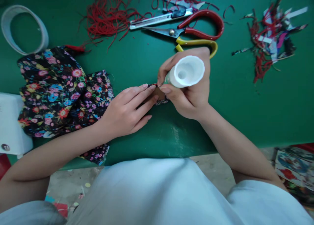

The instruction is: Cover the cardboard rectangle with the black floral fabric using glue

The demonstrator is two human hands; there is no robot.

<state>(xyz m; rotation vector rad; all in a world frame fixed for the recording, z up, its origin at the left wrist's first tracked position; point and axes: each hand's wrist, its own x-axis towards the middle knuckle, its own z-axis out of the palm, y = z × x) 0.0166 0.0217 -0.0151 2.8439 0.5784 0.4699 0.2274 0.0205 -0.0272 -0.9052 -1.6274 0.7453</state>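
Observation:
My right hand (190,94) is wrapped round a white glue bottle (186,72), held with its base toward me and its tip down on a small dark floral fabric piece (162,101) on the green table (157,133). My left hand (127,110) lies flat with fingers stretched out, pressing the same small piece from the left. A pile of black floral fabric (61,94) sits just left of my left wrist.
Red-handled scissors (186,25) and yellow-handled scissors (198,43) lie behind my hands. Red thread scraps (108,15) are at the back, fabric trimmings (270,35) at the back right, a white tape ring (24,28) at the far left, a white machine (9,123) at the left edge.

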